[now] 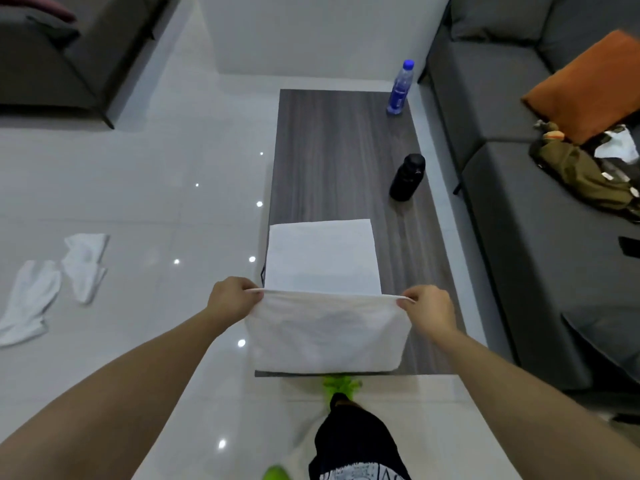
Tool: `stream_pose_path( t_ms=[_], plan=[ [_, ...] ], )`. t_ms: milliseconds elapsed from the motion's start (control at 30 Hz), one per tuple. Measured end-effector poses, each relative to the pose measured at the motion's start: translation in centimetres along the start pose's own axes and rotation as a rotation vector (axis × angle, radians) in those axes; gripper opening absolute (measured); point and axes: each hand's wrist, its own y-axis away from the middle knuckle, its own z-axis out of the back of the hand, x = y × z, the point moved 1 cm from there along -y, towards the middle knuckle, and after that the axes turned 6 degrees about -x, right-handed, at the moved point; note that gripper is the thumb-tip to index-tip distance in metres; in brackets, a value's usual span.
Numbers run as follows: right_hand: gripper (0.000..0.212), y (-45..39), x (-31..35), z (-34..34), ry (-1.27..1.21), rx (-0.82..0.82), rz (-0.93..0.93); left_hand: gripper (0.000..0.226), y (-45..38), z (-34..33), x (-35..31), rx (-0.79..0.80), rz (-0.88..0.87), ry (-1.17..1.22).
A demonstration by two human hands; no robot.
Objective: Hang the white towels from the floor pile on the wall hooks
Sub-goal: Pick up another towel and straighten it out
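I look down on a glossy pale grey tiled floor (pixel 138 188), the biggest thing in view, with a dark grey fabric sectional sofa (pixel 519 188) along the right and a long dark wood-grain coffee table (pixel 332 150) between them. On the near end of that table lies 1 flat folded white towel (pixel 322 258), and hanging in front of it is a second white cloth towel (pixel 329 330), stretched taut by its top edge. My left hand (pixel 233 297) pinches the left corner and my right hand (pixel 427 308) pinches the right corner, fingers curled tight on the fabric. The floor pile, 2 crumpled white towels (pixel 52 282), sits well apart to the left. Smaller still: an orange cushion (pixel 588 88) on the sofa, a black cylindrical bottle (pixel 407 178) and a clear plastic bottle with a blue cap (pixel 401 88) on the table. I judge the step in hand to be holding 1 towel spread, ready to carry. No wall hooks show here, so the next move calls for turning to find them while keeping both corners pinched.
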Motion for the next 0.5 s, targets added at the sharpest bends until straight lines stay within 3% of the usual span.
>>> stream_pose_path(
  t_ms=[333,500],
  plan=[
    [0.015,-19.6,8.1,-0.1,-0.039,0.031,0.027,0.018,-15.8,1.6,-7.2,-0.141,0.101,0.001],
    [0.038,-25.3,9.7,-2.4,-0.082,0.011,-0.037,0.046,-21.0,-0.1,-7.8,-0.156,0.180,-0.042]
  ],
)
